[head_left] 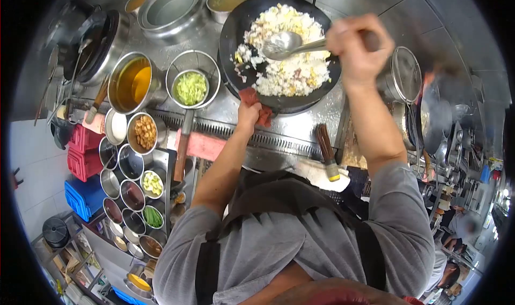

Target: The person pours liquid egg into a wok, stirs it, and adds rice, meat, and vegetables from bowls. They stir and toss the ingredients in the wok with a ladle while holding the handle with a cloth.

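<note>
A black wok point(232, 34) holds fried rice point(292, 79) with bits of egg and small pinkish pieces. My right hand point(360, 50) is closed around the handle of a metal ladle point(281, 45), whose bowl rests over the rice. At the wok's near edge, my left hand point(248, 117) grips a folded red cloth point(263, 112) against the rim. Left of the wok, a small bowl of chopped green vegetable point(190, 87) sits inside a wire strainer point(213, 75) with a wooden handle pointing toward me.
A pot of orange liquid point(134, 82) and a bowl of brown fried pieces point(145, 132) stand to the left, above several ingredient tins point(131, 163). A bristle brush point(325, 152) lies at the counter's front. Another strainer point(406, 74) is on the right. People are in the right background.
</note>
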`<action>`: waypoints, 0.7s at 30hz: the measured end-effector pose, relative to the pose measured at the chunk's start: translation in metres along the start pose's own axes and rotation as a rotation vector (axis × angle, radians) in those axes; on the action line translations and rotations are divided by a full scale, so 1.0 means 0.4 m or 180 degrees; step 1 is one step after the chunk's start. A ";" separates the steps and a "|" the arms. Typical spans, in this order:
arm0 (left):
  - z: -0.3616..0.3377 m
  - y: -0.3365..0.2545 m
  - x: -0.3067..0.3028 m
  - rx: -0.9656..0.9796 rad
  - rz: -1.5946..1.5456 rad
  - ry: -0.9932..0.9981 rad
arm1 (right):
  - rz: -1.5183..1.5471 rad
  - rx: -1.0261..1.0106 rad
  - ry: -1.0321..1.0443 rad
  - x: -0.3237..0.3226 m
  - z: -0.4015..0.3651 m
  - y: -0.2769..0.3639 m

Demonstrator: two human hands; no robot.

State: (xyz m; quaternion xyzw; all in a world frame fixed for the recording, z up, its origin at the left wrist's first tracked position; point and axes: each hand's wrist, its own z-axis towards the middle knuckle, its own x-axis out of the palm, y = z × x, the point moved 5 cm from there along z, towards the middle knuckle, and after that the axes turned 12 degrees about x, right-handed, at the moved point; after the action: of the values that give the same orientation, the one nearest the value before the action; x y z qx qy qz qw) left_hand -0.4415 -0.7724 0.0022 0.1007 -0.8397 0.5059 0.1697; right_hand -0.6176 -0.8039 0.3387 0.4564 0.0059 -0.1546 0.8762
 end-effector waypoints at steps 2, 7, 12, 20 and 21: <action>-0.014 -0.021 0.012 0.0034 -0.0034 0.0165 | 0.0888 0.0297 -0.0469 -0.058 0.072 0.098; 0.003 -0.009 0.006 0.0166 0.0098 0.0021 | 0.0972 0.0264 -0.0893 -0.165 0.128 -0.043; -0.018 -0.029 0.011 -0.0064 0.0250 0.0173 | 0.0874 0.0643 -0.1451 -0.117 0.127 -0.070; -0.009 -0.006 0.009 0.0169 0.0130 -0.0005 | 0.0452 0.0565 -0.1268 -0.148 0.147 -0.062; -0.015 -0.003 0.008 0.0074 0.0143 -0.0043 | 0.0773 0.0627 -0.1147 -0.127 0.139 -0.085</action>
State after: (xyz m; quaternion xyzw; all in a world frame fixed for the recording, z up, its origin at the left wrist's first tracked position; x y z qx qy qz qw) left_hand -0.4430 -0.7679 0.0071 0.0872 -0.8369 0.5187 0.1515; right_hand -0.6825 -0.8532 0.3518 0.5021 -0.2206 -0.1270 0.8265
